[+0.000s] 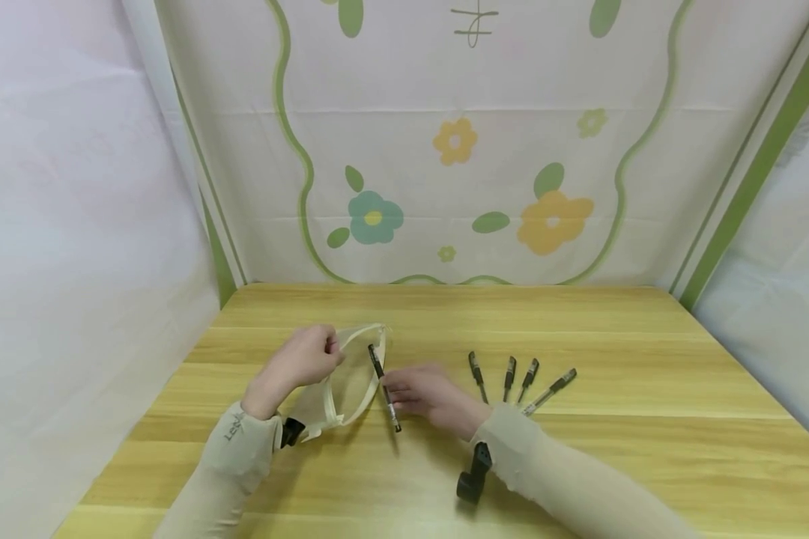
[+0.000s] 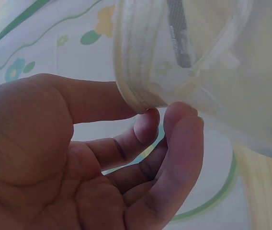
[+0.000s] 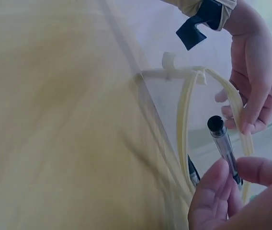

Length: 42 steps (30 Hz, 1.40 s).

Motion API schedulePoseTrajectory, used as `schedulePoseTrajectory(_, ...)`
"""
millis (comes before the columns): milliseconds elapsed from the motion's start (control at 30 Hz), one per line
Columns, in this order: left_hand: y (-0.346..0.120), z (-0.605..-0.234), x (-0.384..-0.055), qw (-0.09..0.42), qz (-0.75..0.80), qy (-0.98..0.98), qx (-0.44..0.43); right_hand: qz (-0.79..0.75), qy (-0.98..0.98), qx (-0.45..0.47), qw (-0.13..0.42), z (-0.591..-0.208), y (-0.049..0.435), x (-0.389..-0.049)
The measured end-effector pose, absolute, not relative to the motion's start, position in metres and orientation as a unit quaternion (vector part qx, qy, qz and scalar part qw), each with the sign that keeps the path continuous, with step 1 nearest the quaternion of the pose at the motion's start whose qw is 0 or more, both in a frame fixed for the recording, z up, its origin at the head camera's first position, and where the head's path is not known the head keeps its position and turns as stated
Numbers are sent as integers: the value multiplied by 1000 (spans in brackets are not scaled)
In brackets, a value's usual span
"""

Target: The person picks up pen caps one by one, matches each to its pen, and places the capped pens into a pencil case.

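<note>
A translucent pouch with a cream zip edge [image 1: 330,404] stands open on the left half of the table. My left hand [image 1: 308,355] pinches the rim of this pouch [image 2: 136,52] between thumb and fingertips. At the mouth of the pouch, my right hand [image 1: 431,397] holds a black-and-clear pen [image 1: 386,389] between thumb and fingers. The pen slants, its dark cap toward the pouch and its other end [image 3: 216,123] toward me. A dark, pen-like piece [image 2: 178,36] shows through the pouch wall in the left wrist view.
Several similar pens [image 1: 510,374] lie fanned out on the wooden table [image 1: 620,449] right of the right hand, their lower ends partly hidden by the forearm. A flower-printed curtain [image 1: 404,150] closes off the back, with pale cloth [image 1: 74,224] at the sides.
</note>
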<state>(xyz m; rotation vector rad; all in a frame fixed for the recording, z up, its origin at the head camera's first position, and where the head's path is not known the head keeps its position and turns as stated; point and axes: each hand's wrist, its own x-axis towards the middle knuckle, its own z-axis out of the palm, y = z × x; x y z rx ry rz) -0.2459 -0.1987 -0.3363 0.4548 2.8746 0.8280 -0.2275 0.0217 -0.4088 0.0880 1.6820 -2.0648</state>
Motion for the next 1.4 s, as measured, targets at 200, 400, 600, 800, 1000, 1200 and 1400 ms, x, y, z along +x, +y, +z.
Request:
schedulePoseTrajectory(200, -197, -334, -245, 68, 282, 946, 145, -768, 596, 71, 223, -411, 2, -231)
schedulePoseTrajectory(400, -195, -332, -246, 73, 283, 945, 143, -783, 577, 89, 216, -409, -6, -239)
schedulePoseTrajectory(600, -193, -331, -245, 70, 283, 945, 147, -789, 565, 108, 215, -406, -10, -247)
schedulePoseTrajectory(800, -192, -332, -244, 72, 289, 943, 151, -789, 565, 112, 213, -403, -15, -251)
schedulePoseTrajectory(1000, -193, -332, -243, 64, 289, 942, 156, -787, 571, 96, 213, -405, -21, -252)
schedulePoseTrajectory(1200, -196, -330, -242, 57, 283, 945, 155, -742, 613, 5, 270, -407, -5, -257)
schedulePoseTrajectory(1400, -197, -330, -244, 65, 293, 942, 151, -712, 657, -41, 242, -398, 41, -260)
